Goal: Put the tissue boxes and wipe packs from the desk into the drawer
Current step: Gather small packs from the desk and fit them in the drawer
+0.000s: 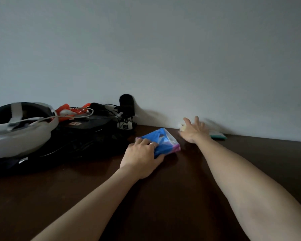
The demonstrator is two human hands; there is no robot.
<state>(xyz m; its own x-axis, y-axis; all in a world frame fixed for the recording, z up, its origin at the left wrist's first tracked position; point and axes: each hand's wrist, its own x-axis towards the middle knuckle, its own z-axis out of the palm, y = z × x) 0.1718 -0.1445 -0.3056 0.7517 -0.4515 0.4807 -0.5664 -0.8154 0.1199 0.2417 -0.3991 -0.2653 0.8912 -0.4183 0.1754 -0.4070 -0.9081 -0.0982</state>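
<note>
Head view, dark wooden desk (163, 197) against grey wall (163, 49), left hand (142, 159) gripping blue pack (161, 142) (right hand (193, 130) spread).

A wipe pack (163, 143) lies on the bench (163, 197) near the wall, under the left hand (142, 159). A headset (19, 129) and tangled cables (101, 115) sit to its left. The right hand (194, 130) hovers to its right, before a flat pack (218, 136) against the wall.
</note>
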